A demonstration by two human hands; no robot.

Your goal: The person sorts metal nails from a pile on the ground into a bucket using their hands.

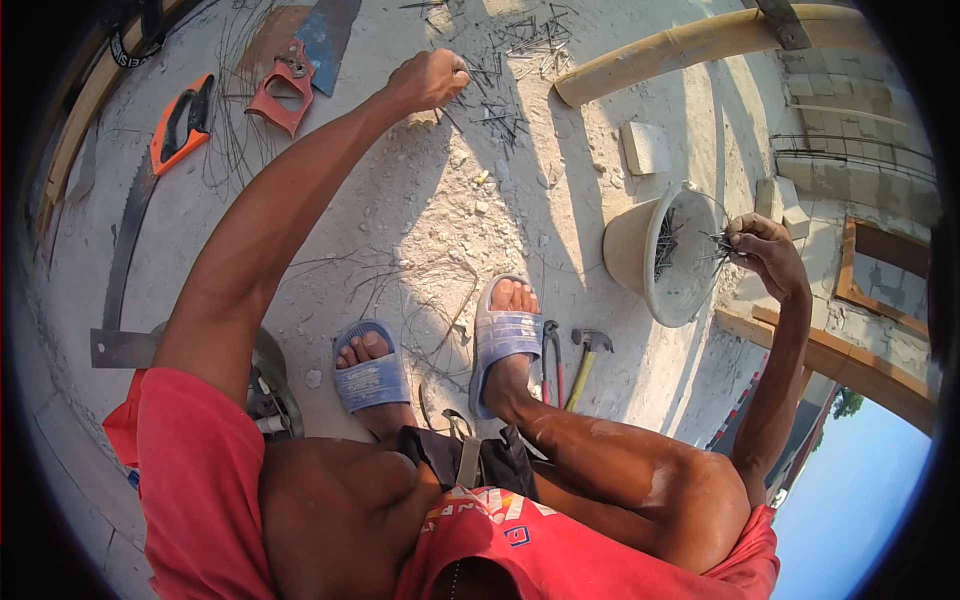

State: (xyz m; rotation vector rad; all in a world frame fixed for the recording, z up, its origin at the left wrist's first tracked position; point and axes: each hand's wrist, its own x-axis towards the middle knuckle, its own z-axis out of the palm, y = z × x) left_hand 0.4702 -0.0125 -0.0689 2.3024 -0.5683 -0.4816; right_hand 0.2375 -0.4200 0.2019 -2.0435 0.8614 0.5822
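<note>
My right hand (766,251) grips a small bunch of nails (721,244) at the rim of a pale plastic bucket (626,244). More nails (664,244) lie inside the tilted bucket. My left hand (435,79) is over the ground beside loose nails (506,124), its fingers curled; whether it holds anything is hidden. Another heap of nails (551,41) lies beyond it. Between my feet and the bucket lie a claw hammer (589,367) with a yellow handle and red-handled pincers (553,360).
At left lie an orange-handled handsaw (180,124), a red-handled saw (283,90) and thin wire (229,97). A bamboo pole (675,51) and a pale block (645,148) are beyond the bucket. A power tool (274,390), partly hidden, is beside my left leg.
</note>
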